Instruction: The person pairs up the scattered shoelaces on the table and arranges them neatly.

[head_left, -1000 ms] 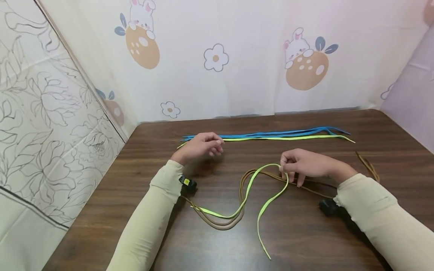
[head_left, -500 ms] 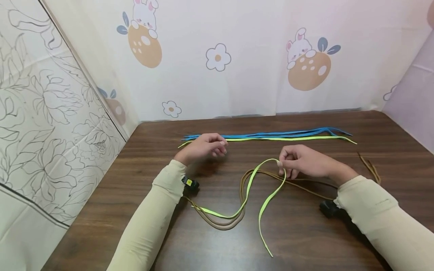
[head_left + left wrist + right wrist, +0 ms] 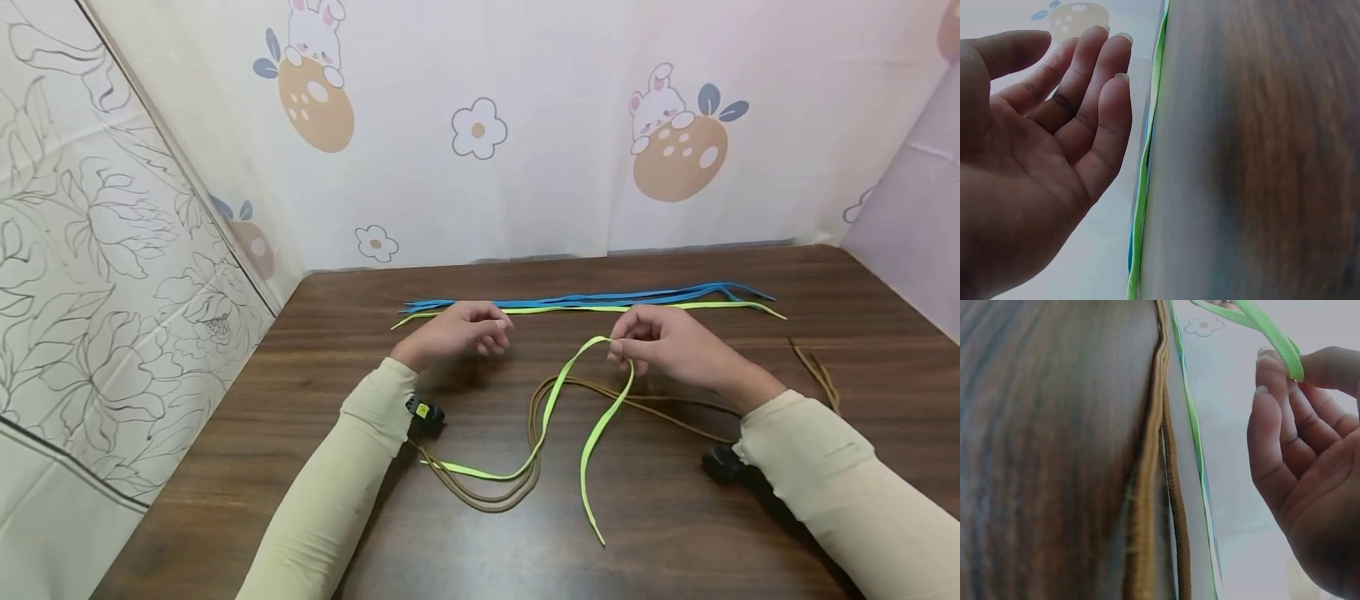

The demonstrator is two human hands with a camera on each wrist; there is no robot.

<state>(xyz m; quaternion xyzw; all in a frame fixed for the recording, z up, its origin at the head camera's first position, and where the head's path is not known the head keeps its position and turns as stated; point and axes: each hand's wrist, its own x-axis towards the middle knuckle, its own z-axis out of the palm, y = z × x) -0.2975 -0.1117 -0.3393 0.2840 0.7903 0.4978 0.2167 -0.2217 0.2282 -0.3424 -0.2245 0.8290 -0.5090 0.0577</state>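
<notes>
I have the right hand (image 3: 671,343) raised over the desk (image 3: 258,442), thumb and fingertips pinching a yellow-green lace (image 3: 551,408). The left hand (image 3: 462,333) hangs relaxed, palm turned inward, its fingers loosely curved, just before the far row of laces.

For room, I read a strip of wood from the left forearm to the desk's left edge, and a wider stretch between both forearms toward the near side. Patterned cloth (image 3: 555,200) stands along the far edge.

From the right hand's pinch, the lace snakes left toward the left wrist, while its other end drops toward the near side. Brown laces (image 3: 534,412) wind alongside it and pass beneath the right hand toward the right edge. Blue laces (image 3: 540,302) and a second yellow-green lace (image 3: 697,305) lie straight near the far edge.
</notes>
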